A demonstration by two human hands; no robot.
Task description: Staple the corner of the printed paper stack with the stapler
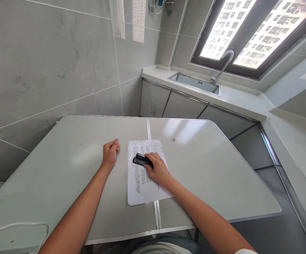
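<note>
A black stapler [140, 159] lies over the printed paper sheets [139, 190], its front end pointing left. My right hand [157, 168] is closed around the stapler's right end, the forearm crossing the lower right corner of the paper. Left of the paper, my left hand [110, 152] rests on the table in a loose fist, apart from the sheets. Its fingers are curled, and nothing shows in them. A small strip of staples [173, 140] sits on the table to the right of the paper's top edge.
The pale folding table [208, 176] has a metal seam running under the paper. A white cable [15, 223] lies at the lower left. Beyond the table stand a counter with a sink [195, 83], a tap [223, 67] and a window [258, 31].
</note>
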